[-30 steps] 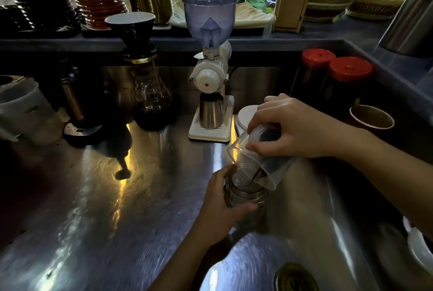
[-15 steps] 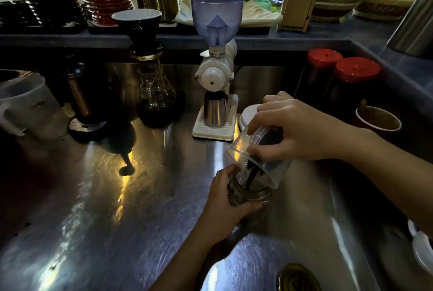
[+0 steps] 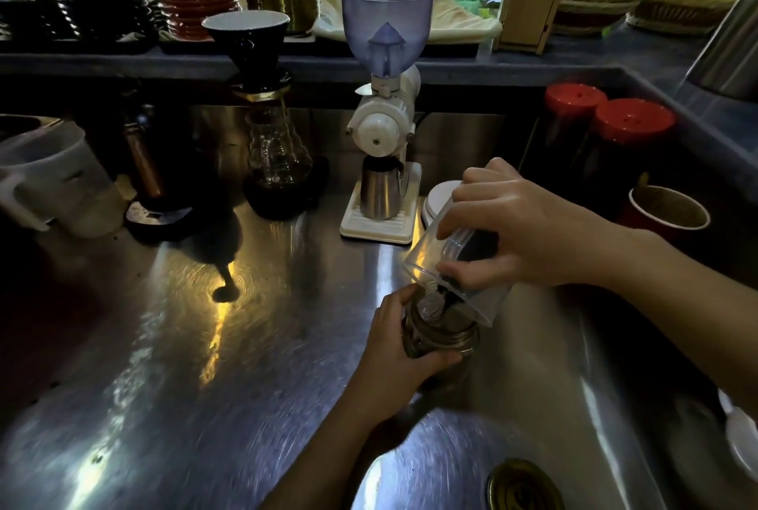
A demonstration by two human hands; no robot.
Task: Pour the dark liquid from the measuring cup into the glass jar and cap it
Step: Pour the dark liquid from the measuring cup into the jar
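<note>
My right hand (image 3: 521,230) grips a clear plastic measuring cup (image 3: 430,263), tipped steeply with its rim down and to the left over the jar's mouth. Dark liquid (image 3: 447,292) runs from the cup's lip into the glass jar (image 3: 439,339), which stands on the steel counter. My left hand (image 3: 393,361) wraps around the jar from the near left side. A gold metal lid (image 3: 521,487) lies flat on the counter at the bottom edge, near right of the jar.
A white coffee grinder (image 3: 383,132) with a steel cup stands behind the jar, beside a small white scale (image 3: 441,197). A glass server with dripper (image 3: 275,156) and a plastic jug (image 3: 53,181) sit left. Red-lidded dark jars (image 3: 615,148) and a red paper cup (image 3: 666,212) stand right.
The measuring cup has tipped further and dark liquid now streams into the jar. Both hands hold about the same places.
</note>
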